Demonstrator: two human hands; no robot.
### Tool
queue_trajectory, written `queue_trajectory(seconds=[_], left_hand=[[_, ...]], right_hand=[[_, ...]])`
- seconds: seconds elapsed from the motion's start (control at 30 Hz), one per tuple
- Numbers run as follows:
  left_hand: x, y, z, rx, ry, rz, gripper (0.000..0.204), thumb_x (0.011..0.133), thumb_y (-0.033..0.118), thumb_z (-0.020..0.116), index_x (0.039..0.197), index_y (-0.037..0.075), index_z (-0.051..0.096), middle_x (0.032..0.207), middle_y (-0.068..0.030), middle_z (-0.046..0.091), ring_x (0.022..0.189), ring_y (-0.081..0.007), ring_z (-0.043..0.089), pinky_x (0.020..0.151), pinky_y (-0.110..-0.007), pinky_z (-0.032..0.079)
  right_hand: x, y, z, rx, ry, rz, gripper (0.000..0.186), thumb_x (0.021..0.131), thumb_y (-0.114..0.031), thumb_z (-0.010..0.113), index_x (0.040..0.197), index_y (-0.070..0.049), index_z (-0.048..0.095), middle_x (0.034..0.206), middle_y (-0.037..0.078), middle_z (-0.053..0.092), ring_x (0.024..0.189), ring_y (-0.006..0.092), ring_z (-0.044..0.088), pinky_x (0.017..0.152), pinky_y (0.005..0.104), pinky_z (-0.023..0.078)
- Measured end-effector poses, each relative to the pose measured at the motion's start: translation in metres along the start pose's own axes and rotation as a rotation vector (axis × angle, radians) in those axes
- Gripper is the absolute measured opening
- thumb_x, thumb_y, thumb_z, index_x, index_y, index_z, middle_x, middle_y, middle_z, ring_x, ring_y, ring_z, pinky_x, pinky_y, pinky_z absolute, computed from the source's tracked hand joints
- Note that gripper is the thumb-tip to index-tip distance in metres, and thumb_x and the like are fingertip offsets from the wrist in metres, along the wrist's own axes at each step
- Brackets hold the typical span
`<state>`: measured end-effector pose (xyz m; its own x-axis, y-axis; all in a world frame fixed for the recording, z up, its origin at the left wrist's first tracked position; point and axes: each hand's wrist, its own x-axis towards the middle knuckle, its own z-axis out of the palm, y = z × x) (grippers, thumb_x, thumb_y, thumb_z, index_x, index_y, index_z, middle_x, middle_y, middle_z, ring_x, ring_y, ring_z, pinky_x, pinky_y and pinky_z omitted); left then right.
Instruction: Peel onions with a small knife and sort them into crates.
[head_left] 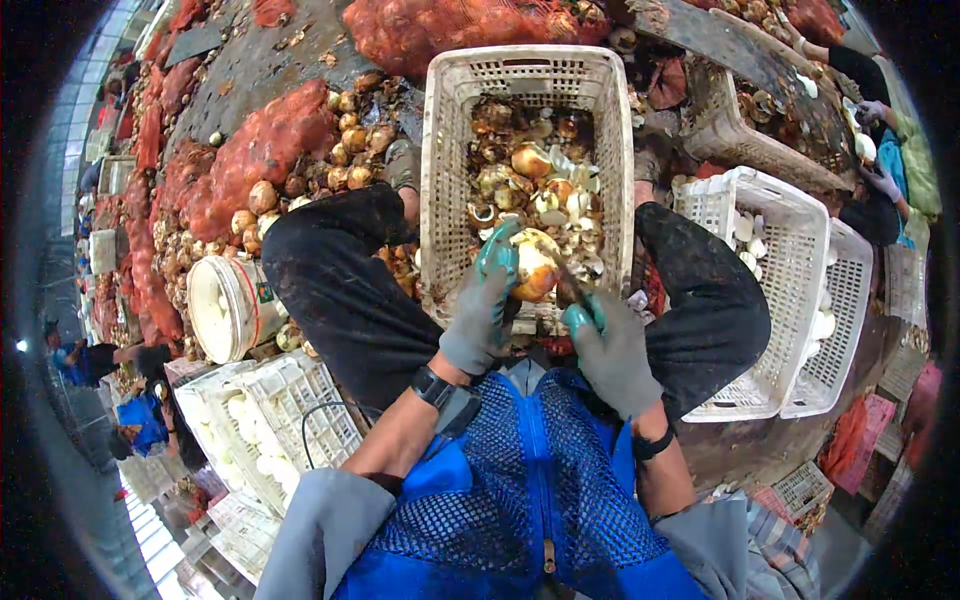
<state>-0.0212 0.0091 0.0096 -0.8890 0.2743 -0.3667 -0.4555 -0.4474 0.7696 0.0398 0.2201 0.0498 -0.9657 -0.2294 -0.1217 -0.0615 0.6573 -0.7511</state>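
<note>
My left hand (485, 305), in a grey glove with green fingertips, grips an onion (536, 264) over the near end of a white crate. The onion is partly peeled, pale on top with brown-yellow skin below. My right hand (610, 345), gloved alike, is closed on a small knife (568, 287); its dark blade lies against the onion's right side and the handle is hidden in my fingers. Between my knees stands the dirty white crate (432, 180), holding onion skins, scraps and several whole onions (531, 160).
Red mesh sacks (265, 150) and loose onions (262, 197) lie to the left, beside a white bucket (222, 310). White crates (745, 385) with peeled onions stand at the right, another crate (310, 410) at lower left. A co-worker's gloved hand (872, 112) works at far right.
</note>
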Motion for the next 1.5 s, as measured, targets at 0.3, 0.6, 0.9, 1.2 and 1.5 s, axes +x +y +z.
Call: queue_trajectory(seconds=[0.3,0.6,0.9,1.2,1.5], left_hand=[[0.001,0.020,0.013,0.771,0.072,0.138,0.072,0.094,0.020,0.072,0.160,0.001,0.048,0.147,-0.0098,0.064,0.132,-0.0170,0.060,0.117,-0.034,0.045],[0.008,0.019,0.009,0.586,0.036,0.091,0.089,0.088,0.015,0.084,0.164,0.000,0.039,0.145,-0.0113,0.061,0.129,-0.0169,0.060,0.113,-0.033,0.049],[0.016,-0.004,-0.035,0.694,-0.152,0.209,0.092,0.090,0.018,0.081,0.168,0.002,0.035,0.166,-0.0123,0.048,0.150,-0.0215,0.047,0.126,-0.038,0.037],[0.011,0.020,0.009,0.050,-0.193,-0.043,0.072,0.100,0.023,0.074,0.162,0.001,0.045,0.160,-0.0109,0.055,0.147,-0.0202,0.052,0.124,-0.038,0.040],[0.003,0.050,0.025,0.159,-0.200,-0.030,0.071,0.098,0.023,0.073,0.160,0.001,0.049,0.160,-0.0126,0.055,0.148,-0.0229,0.050,0.127,-0.039,0.034]], right_hand=[[-0.009,0.026,0.018,-0.378,0.201,-0.297,0.025,0.099,-0.017,0.071,0.118,-0.001,0.068,0.126,0.026,0.066,0.107,0.0442,0.068,0.084,0.0540,0.055],[0.022,0.013,0.007,-0.139,0.136,-0.028,0.032,0.103,-0.023,0.067,0.124,0.001,0.067,0.112,0.023,0.073,0.100,0.0429,0.072,0.087,0.0529,0.056],[0.024,0.015,-0.002,-0.119,0.073,0.071,0.043,0.104,-0.029,0.063,0.131,0.005,0.064,0.115,0.026,0.073,0.103,0.0457,0.071,0.092,0.0534,0.056],[0.031,0.020,-0.011,0.127,0.235,0.054,0.052,0.098,-0.023,0.071,0.139,0.006,0.061,0.112,0.024,0.073,0.098,0.0371,0.071,0.090,0.0479,0.057],[0.031,0.015,-0.004,1.406,0.192,0.569,0.053,0.105,-0.050,0.068,0.132,-0.004,0.068,0.097,0.006,0.076,0.062,0.0109,0.062,0.053,0.0275,0.052]])
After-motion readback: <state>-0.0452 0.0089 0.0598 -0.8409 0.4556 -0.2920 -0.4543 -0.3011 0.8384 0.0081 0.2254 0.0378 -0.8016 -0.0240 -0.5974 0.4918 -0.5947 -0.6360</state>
